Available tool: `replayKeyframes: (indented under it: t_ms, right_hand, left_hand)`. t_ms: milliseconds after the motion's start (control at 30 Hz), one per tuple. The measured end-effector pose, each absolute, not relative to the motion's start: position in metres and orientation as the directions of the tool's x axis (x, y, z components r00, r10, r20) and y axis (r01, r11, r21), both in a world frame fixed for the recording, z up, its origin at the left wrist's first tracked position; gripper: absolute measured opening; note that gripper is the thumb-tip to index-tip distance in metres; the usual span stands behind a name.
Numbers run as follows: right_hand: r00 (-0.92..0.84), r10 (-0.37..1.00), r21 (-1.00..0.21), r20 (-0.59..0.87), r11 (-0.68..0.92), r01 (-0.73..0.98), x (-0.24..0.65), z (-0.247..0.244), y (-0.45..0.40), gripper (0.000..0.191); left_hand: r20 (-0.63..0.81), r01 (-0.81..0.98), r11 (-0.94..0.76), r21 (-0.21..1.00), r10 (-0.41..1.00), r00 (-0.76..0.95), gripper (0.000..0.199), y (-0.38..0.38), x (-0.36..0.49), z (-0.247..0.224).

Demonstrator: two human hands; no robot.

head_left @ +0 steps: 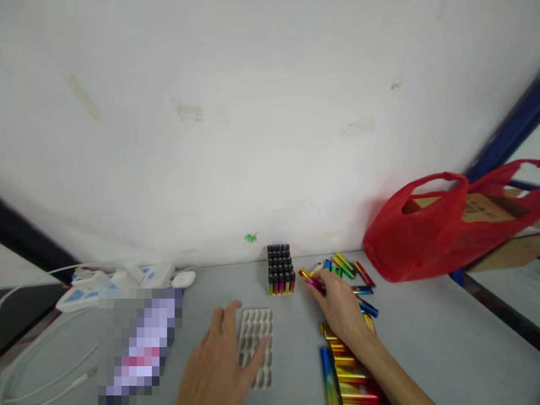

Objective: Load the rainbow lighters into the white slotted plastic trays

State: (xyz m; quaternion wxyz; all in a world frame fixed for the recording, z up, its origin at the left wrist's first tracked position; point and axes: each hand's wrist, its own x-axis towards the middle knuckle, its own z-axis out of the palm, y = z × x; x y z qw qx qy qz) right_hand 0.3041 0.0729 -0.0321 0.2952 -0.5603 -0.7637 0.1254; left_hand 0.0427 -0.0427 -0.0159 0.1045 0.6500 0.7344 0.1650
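Note:
My left hand (221,351) is open over the left side of a pale tray (256,316) with rows of oval wells, its fingers apart and its thumb lying across the tray. Whether it presses on the tray I cannot tell. My right hand (337,301) pinches a slim shiny pink-and-gold tube (311,279) whose exact kind I cannot make out. Left of it stands a tight upright block of similar tubes (280,269) with black tops. Loose metallic tubes (345,264) lie behind my right hand, and a row of gold and red ones (348,371) lies under my forearm.
A red bag (422,242) holding a cardboard box stands at the right by the wall. On the left are a white power strip (143,277), a small white case (184,279), cables and a blurred-out purple item (145,343). The white wall (270,140) bounds the grey table (202,292) behind.

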Motion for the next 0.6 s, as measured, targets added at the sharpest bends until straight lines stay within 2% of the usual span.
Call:
replayKeyframes:
  t_ms: [67,133,200,267,333,400,600]
  right_hand:
    - [-0.169,0.932,-0.606,0.321,0.339,0.720,0.305,-0.027,0.074,0.022]
    - [-0.093,0.938,-0.746,0.333,0.322,0.583,0.305,-0.023,0.074,0.029]
    - [0.038,0.951,-0.898,0.306,0.275,0.345,0.304,-0.022,0.077,0.034]
    - [0.131,0.963,-0.969,0.234,0.221,0.111,0.305,-0.023,0.081,0.041]
    - [0.148,0.975,-0.984,0.164,0.172,-0.046,0.306,-0.026,0.085,0.046]
    - [0.136,0.983,-0.983,0.123,0.139,-0.120,0.308,-0.028,0.089,0.049]
    - [0.075,0.993,-0.944,0.086,0.105,-0.313,0.297,-0.027,0.083,0.051]
  left_hand:
    - [-0.024,0.916,0.103,0.388,0.995,-0.101,0.064,-0.029,0.039,0.000]
    - [-0.112,0.884,0.071,0.463,0.993,-0.021,0.072,-0.018,0.034,0.008]
    - [-0.170,0.845,0.059,0.531,0.985,0.038,0.074,-0.011,0.029,0.009]
    - [-0.183,0.807,0.049,0.588,0.980,0.074,0.065,-0.006,0.028,0.005]
    - [-0.157,0.773,0.030,0.634,0.983,0.091,0.052,-0.004,0.031,-0.001]
    - [-0.115,0.749,0.006,0.663,0.989,0.094,0.044,-0.005,0.036,-0.006]
    - [-0.030,0.670,-0.066,0.739,0.991,0.131,0.048,-0.008,0.041,-0.012]
